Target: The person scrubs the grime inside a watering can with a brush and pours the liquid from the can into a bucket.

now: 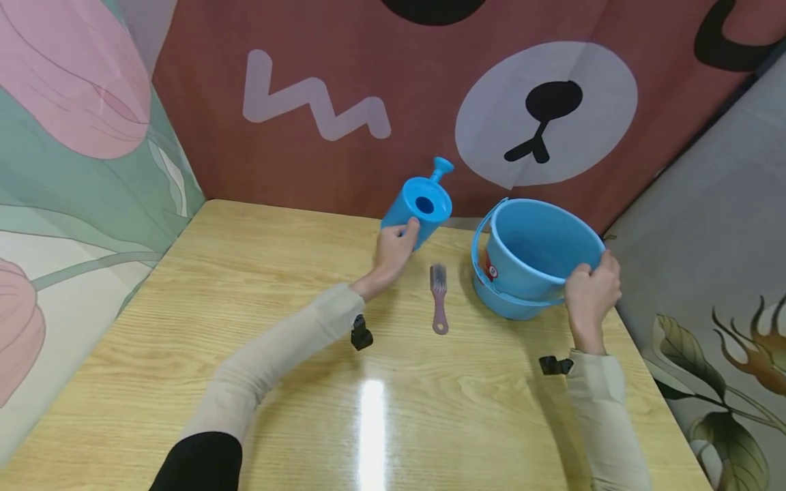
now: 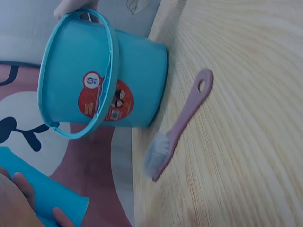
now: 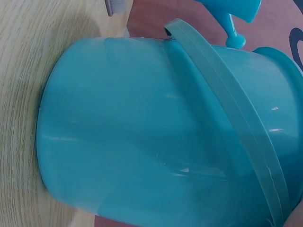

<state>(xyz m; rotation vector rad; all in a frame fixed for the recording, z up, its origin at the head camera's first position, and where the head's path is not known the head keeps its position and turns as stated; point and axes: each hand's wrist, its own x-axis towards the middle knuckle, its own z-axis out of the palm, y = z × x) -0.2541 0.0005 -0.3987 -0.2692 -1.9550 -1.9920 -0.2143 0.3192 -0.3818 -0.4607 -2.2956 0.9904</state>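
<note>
My left hand point(image 1: 393, 254) grips a blue toy watering can point(image 1: 399, 213) by its body, above the far part of the table. The can is tilted, its round top opening facing me and its spout pointing away. On the right, my right hand point(image 1: 593, 293) holds the rim of a light blue bucket point(image 1: 514, 310), thumb over the edge. The bucket stands upright on the table, its handle hanging down around the side. A red sticker point(image 2: 122, 101) shows on its wall in the left wrist view. Between the hands lies a mauve-handled brush point(image 1: 439, 305) with pale bristles.
Everything is over a light wood table point(image 1: 295, 423). Behind it hangs a brown cloth point(image 1: 344, 177) with a bear's face, close to the can and bucket. A grey floral cloth point(image 1: 694, 225) borders the right side. Small black devices point(image 1: 361, 336) sit at both wrists.
</note>
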